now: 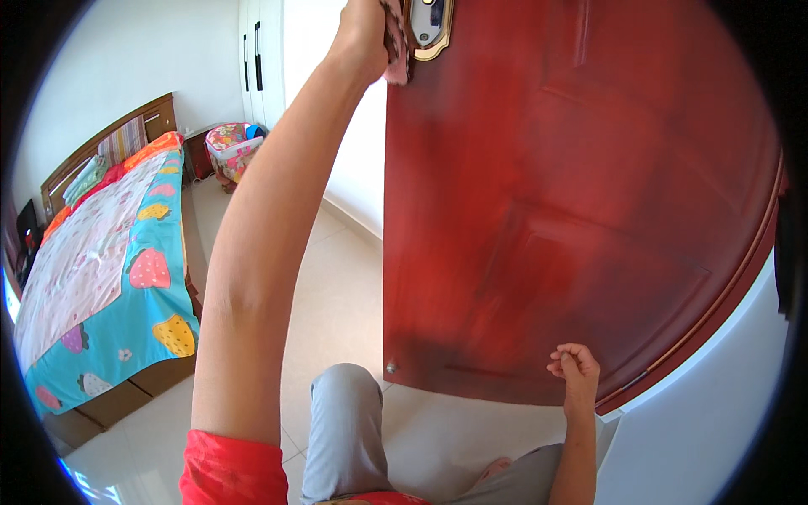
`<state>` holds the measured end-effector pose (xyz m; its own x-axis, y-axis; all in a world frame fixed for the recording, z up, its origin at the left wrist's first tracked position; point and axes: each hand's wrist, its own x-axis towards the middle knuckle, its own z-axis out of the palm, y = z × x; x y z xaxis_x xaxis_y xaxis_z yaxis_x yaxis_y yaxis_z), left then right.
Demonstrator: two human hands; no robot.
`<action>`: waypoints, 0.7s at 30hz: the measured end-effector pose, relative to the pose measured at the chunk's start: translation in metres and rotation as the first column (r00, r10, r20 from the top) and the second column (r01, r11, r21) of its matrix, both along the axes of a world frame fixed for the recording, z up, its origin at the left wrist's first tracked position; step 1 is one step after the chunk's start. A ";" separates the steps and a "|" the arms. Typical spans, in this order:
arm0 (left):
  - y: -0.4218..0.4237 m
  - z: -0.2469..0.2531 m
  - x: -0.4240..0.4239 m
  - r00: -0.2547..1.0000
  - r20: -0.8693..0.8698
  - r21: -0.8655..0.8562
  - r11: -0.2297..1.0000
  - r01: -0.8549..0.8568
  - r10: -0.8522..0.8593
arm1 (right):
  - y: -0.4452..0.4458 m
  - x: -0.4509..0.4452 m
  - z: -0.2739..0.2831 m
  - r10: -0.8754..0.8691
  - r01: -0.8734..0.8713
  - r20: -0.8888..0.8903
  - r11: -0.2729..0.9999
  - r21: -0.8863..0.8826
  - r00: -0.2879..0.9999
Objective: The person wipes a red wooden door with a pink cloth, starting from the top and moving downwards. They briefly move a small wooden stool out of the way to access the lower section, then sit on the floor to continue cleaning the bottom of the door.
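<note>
My left hand [365, 39] is raised at the top of the view, against the free edge of a red-brown panelled wooden door [454, 189]. A pink cloth with dark markings [398, 53] is in its grasp, pressed to the edge beside the lock plate [427, 25]. The fingertips are hidden behind the cloth and the top of the picture. Low on the right, my right hand [577, 372] hangs in front of the door's bottom part. It holds nothing, its fingers loosely curled and slightly apart.
A bed [113, 252] with a strawberry-print cover stands on the left. Beyond it are a floral bag [230, 148] and a white wardrobe [259, 69]. Pale floor tiles [341, 303] run under the door, which has a small metal doorstop fitting [391, 367] at its lower corner.
</note>
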<state>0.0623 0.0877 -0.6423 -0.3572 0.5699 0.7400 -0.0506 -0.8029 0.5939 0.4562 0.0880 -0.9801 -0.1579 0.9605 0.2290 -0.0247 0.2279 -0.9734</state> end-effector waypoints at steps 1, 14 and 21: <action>0.002 0.007 0.002 1.000 -0.004 0.010 1.000 0.021 -0.021 | 0.000 0.002 0.001 0.003 -0.003 -0.001 1.000 0.020 1.000; -0.010 -0.146 0.029 0.961 -0.102 -0.257 0.927 -0.274 0.256 | -0.030 -0.001 0.036 -0.076 0.084 -0.055 0.983 0.162 0.996; -0.024 -0.269 0.018 0.952 0.165 -0.423 0.890 -0.167 0.257 | -0.056 -0.016 0.062 0.026 -0.014 -0.038 0.961 0.277 0.999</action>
